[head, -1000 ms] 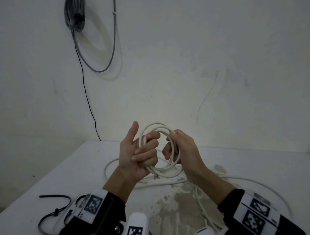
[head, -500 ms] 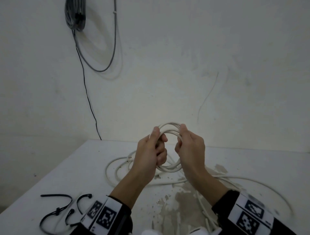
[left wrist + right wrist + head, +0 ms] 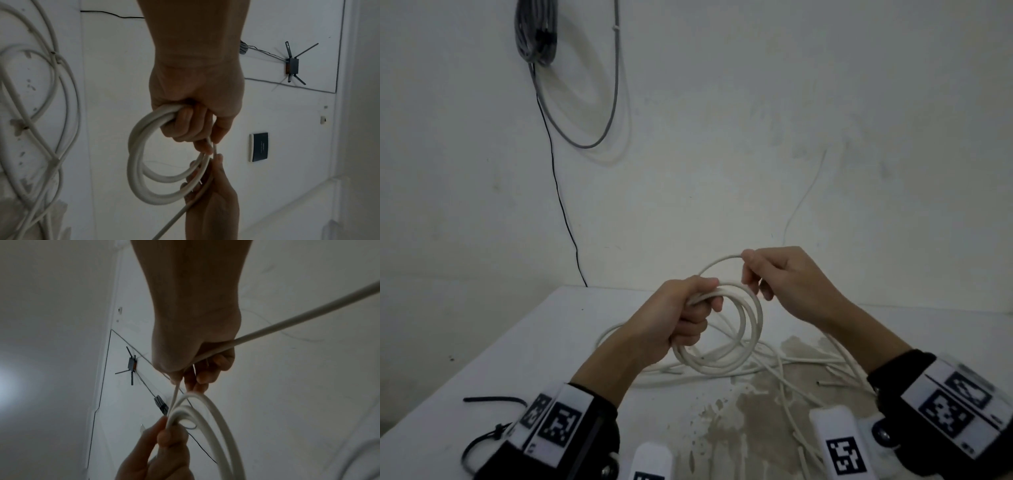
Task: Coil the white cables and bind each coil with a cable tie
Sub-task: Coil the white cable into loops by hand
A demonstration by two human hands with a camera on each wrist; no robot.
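Note:
A white cable coil (image 3: pixel 736 335) of several loops hangs in the air above the table, gripped at its upper left by my left hand (image 3: pixel 688 315), fingers curled round the bundled strands. The coil (image 3: pixel 144 170) fills the middle of the left wrist view below the left hand (image 3: pixel 195 116). My right hand (image 3: pixel 774 277) pinches the free strand (image 3: pixel 717 262), which arcs from the left fist up to its fingertips. In the right wrist view the strand (image 3: pixel 287 324) runs through the right hand (image 3: pixel 201 368) toward the coil (image 3: pixel 205 418). Black cable ties (image 3: pixel 486 442) lie at the table's near left.
Loose white cable (image 3: pixel 784 366) sprawls over the white table (image 3: pixel 551 359), trailing toward the right forearm. A stained patch (image 3: pixel 753 411) marks the table's near middle. Grey cable bundle (image 3: pixel 536 31) and a black wire (image 3: pixel 558 192) hang on the wall behind.
The hands have moved apart. The left hand dropped lower with the coil hanging from it, and the right hand rose to the right, drawing a fresh loop of cable up from the coil.

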